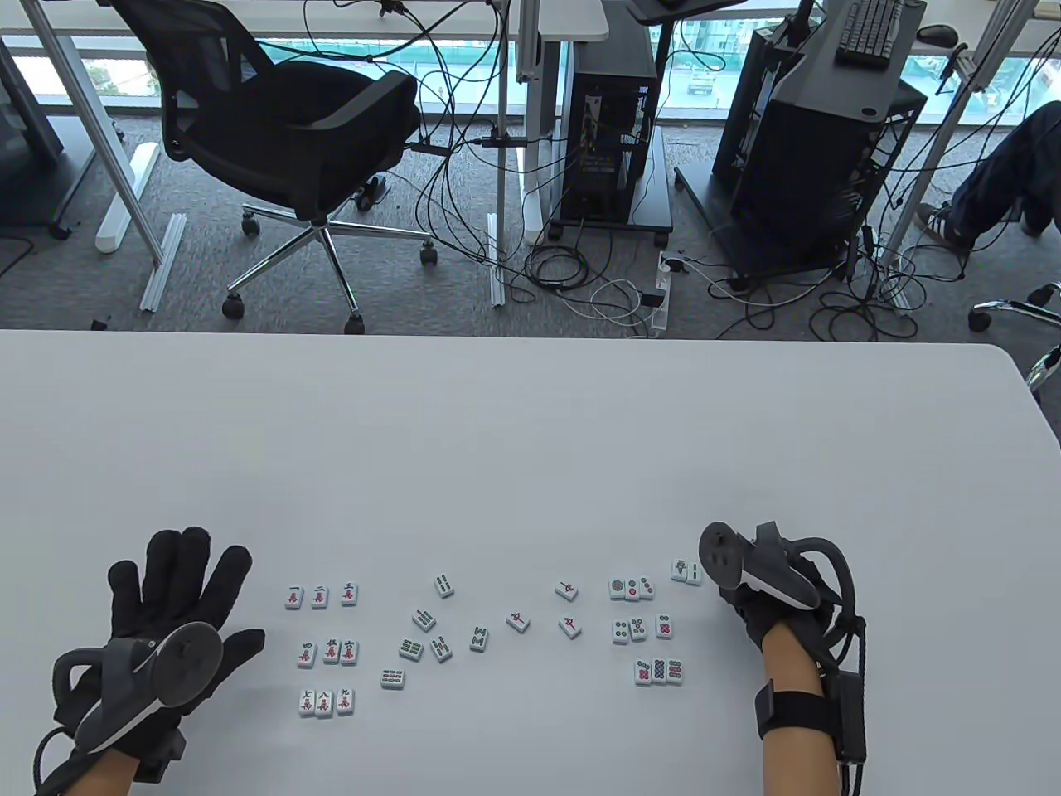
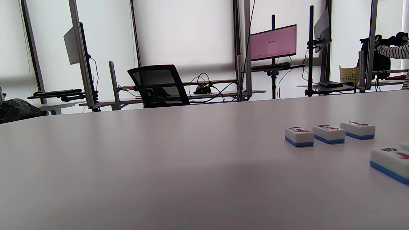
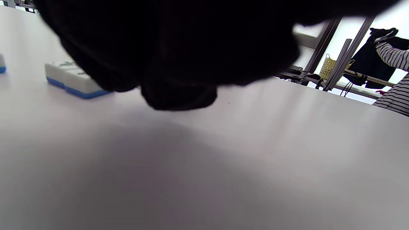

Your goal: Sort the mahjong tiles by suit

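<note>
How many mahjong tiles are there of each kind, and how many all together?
Tiles with red and black writing, left block: 9
Tiles with round dots, right block: 9
Tiles with green sticks, middle: 6
Loose tiles with one red mark: 3
Tiles with green marks beside the right hand: 2
Total: 29 tiles

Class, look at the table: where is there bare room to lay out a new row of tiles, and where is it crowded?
Bare: the wide far half of the table, beyond every tile, and the near strip between the left hand and right hand, below the tiles. Crowded: the middle band, from the red-character grid through the scattered tiles to the dotted group.
</note>
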Demonstrator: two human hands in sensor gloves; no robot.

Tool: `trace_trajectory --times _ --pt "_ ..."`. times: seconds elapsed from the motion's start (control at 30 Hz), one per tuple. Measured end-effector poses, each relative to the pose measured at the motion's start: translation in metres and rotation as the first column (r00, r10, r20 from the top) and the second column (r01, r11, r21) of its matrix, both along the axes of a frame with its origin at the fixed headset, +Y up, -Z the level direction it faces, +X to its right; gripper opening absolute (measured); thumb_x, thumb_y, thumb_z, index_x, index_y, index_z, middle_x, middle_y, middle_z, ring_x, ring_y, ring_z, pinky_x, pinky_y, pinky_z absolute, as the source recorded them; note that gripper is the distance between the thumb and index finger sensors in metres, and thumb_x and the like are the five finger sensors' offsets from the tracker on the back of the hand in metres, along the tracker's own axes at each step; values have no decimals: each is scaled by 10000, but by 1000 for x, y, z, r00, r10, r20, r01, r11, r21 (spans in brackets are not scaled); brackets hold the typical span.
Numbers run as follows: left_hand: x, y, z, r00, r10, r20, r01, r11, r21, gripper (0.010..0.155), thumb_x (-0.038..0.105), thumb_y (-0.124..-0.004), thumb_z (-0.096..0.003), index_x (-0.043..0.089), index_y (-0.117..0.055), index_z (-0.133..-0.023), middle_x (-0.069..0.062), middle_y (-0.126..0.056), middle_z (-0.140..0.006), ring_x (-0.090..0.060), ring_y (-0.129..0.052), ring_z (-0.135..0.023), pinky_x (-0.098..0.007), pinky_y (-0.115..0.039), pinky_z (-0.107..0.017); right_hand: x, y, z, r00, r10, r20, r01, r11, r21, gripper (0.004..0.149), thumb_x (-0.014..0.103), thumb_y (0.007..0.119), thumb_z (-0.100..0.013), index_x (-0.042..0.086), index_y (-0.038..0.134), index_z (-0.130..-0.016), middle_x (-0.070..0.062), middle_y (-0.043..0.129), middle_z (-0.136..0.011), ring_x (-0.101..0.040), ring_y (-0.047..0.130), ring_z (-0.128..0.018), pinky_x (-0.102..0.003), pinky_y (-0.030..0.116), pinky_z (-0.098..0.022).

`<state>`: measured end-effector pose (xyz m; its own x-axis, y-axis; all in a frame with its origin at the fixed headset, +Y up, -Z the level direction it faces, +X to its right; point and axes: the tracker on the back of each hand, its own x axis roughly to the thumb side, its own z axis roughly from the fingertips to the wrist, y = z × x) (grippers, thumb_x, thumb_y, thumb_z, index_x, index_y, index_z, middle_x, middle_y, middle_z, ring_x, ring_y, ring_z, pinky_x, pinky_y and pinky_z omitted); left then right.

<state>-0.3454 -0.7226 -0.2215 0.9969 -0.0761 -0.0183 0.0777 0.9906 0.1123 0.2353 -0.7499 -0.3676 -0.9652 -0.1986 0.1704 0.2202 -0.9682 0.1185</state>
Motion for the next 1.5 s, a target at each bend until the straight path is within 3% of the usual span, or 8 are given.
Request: trace_trajectory --times 0.43,0.6,0.73,0.87,1.03,1.3,1.5 --pt "-1 -2 -2 1000 2 -2 -2 1000 -19 849 776 -554 -355 503 -218 -1085 158 32 -1162 -182 16 -1162 -527 -88 -839 -13 -14 -6 1000 15 28 -13 998 -53 554 385 850 -386 110 779 -862 -15 985 -452 -153 932 -160 -262 831 -104" --pt "0 -2 -2 1000 1 8 -1 1000 -15 850 776 -554 -354 503 -218 -1085 158 32 -1162 -183 13 -1163 -527 -90 -839 -16 -3 0 999 41 35 -41 999 -25 624 375 849 -388 102 692 -926 -28 984 -487 -161 940 -181 -265 836 -121" --pt "3 1 0 1000 0 26 0 1000 -1 849 777 -552 -355 504 -216 -1085 157 33 -1162 -184 15 -1162 -527 -91 -838 -36 20 5 1000 -6 1 6 999 35 615 358 845 -395 101 686 -932 -35 982 -492 -169 940 -184 -271 834 -125" --pt "6 3 1 999 6 40 -6 1000 10 851 778 -552 -354 502 -215 -1085 155 34 -1162 -184 14 -1162 -527 -92 -838 -81 41 8 989 -88 -117 99 990 97 608 357 842 -399 103 691 -930 -36 983 -483 -170 936 -173 -271 830 -117" --pt "10 5 4 998 6 62 -7 1000 22 852 779 -551 -354 502 -214 -1086 154 32 -1163 -184 12 -1162 -528 -96 -838 -163 47 15 943 -126 -308 158 984 82 611 366 841 -397 114 691 -933 -33 983 -478 -169 933 -169 -270 826 -115" --pt "10 4 4 997 17 81 -20 999 28 851 779 -550 -355 503 -212 -1085 154 32 -1162 -186 13 -1161 -527 -95 -839 -276 15 22 878 -78 -473 81 997 -12 625 376 845 -389 140 680 -943 -29 982 -483 -169 931 -176 -271 824 -123" --pt "10 7 6 995 40 92 -44 998 44 850 779 -551 -355 504 -213 -1085 156 33 -1162 -184 15 -1161 -526 -93 -839 -315 -4 20 870 22 -493 -63 996 -65 666 364 855 -389 178 613 -982 -23 973 -518 -175 932 -204 -275 826 -148"
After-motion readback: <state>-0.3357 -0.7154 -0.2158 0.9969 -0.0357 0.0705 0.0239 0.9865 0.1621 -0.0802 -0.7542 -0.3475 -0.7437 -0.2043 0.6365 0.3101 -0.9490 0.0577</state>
